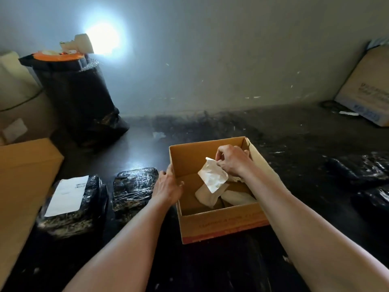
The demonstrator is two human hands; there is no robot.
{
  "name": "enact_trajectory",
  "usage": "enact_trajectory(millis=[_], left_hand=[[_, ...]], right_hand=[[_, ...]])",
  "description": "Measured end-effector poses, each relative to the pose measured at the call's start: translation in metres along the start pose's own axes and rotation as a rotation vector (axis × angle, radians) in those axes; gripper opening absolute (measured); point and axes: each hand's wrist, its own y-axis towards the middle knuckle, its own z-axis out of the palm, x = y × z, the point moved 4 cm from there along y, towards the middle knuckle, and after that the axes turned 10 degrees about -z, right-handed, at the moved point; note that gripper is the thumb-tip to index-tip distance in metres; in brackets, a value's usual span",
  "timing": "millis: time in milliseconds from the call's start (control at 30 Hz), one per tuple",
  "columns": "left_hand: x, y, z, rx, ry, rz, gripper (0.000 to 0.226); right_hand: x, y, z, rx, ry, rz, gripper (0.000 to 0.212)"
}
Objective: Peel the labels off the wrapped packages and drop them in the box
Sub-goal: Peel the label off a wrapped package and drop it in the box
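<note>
Grimy floor (294, 133). Peeled labels (210, 196) in the box (210, 226) already, pinching another label (212, 175) above with right hand (231, 161), gripping rim with left hand (168, 186), one labelled package (94, 186) left.

- dark, scuffed floor (294, 133)
- open cardboard box (221, 224) under the right hand (233, 161), left hand (168, 186) gripping its wall
- bare black package (134, 184) just left of the left hand, labelled package (71, 207) beyond it
- more black bundles (357, 167) well right of the right hand
- flat cardboard (25, 175) way off left

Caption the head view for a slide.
Right hand pinches a peeled label over the open cardboard box while the left hand holds its rim.
</note>
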Motion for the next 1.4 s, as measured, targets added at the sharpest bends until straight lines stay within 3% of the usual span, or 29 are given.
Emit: enact_trajectory(millis=[200,333,900,1400], left_hand=[[0.012,0.001,0.019,0.109,-0.312,-0.144,0.071],[0.008,-0.004,0.017,0.125,-0.426,-0.149,0.073],[0.008,0.000,0.022,0.111,-0.476,-0.145,0.069],[0.014,0.005,0.029,0.092,-0.417,-0.136,0.072]], right_hand=[[-0.010,0.010,0.011,0.012,0.017,-0.059,0.007],[-0.010,0.020,0.015,0.011,-0.006,-0.103,0.009],[-0.017,0.035,0.033,0.015,-0.073,-0.175,0.003],[-0.023,0.028,0.020,-0.008,-0.015,-0.220,0.021]])
